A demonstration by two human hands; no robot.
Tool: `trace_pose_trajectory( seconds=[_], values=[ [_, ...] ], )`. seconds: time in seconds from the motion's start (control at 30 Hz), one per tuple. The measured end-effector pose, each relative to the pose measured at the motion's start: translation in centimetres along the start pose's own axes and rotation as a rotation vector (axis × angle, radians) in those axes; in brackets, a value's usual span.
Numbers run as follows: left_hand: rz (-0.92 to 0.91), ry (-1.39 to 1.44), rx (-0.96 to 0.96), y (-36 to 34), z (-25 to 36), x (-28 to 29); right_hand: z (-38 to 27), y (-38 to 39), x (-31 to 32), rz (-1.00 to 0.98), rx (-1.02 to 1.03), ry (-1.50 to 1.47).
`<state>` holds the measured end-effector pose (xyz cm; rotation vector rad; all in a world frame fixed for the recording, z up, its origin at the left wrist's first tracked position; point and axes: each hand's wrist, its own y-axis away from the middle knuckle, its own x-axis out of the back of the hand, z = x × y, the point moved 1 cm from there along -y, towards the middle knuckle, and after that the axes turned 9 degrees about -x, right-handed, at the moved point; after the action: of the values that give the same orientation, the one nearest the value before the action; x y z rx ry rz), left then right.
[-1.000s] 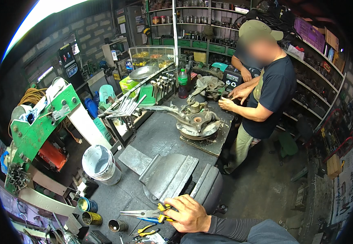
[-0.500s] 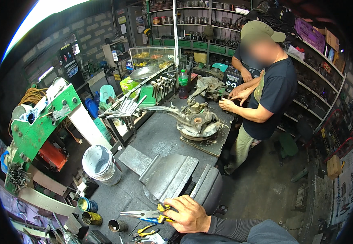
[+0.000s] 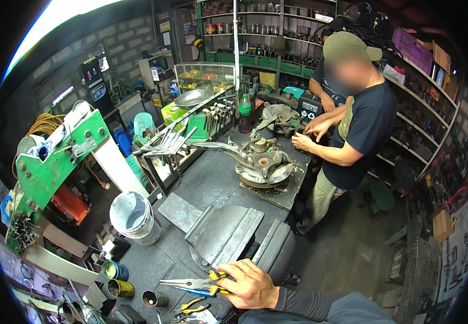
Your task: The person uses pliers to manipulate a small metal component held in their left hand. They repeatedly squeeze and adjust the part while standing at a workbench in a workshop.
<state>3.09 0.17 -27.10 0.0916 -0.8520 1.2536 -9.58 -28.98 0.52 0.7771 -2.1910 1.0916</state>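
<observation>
My right hand (image 3: 250, 286) is closed on the yellow-handled long-nose pliers (image 3: 188, 283) at the lower centre, just in front of a large steel bench vise (image 3: 218, 232). Blue-handled and yellow-handled tools (image 3: 195, 308) lie on the bench beneath them. Three cans stand left of the pliers: a blue one (image 3: 114, 270), a yellowish one (image 3: 120, 289) and an open metal one (image 3: 154, 298). My left hand is out of view.
Two rusty hub assemblies (image 3: 263, 167) sit farther along the bench (image 3: 201, 183). Two co-workers (image 3: 363, 129) at its right side handle a small part. A white bucket (image 3: 136, 218), green metal frame (image 3: 56, 162), wrench rack (image 3: 218, 121) and shelves (image 3: 417, 124) surround them.
The background and co-workers sit slightly lower in the picture, suggesting a small head movement. My right hand and the pliers stay nearly still.
</observation>
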Motion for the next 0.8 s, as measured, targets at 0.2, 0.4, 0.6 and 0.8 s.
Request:
trace_pose_trajectory(
  seconds=[0.2,0.4,0.6,0.8],
  values=[
    [0.02,0.027,-0.023,0.01,-0.32,-0.17,0.14,0.14,-0.22,0.006,0.01,0.015],
    [0.027,0.029,-0.039,-0.17,-0.05,-0.05,0.07,0.17,-0.06,-0.002,0.005,0.002],
    [0.034,0.039,-0.055,-0.26,0.29,0.02,0.08,0.15,-0.04,-0.006,0.003,0.003],
    [0.055,0.072,-0.071,-0.12,0.05,-0.11,-0.08,0.05,0.1,0.006,0.01,0.016]
  ],
)
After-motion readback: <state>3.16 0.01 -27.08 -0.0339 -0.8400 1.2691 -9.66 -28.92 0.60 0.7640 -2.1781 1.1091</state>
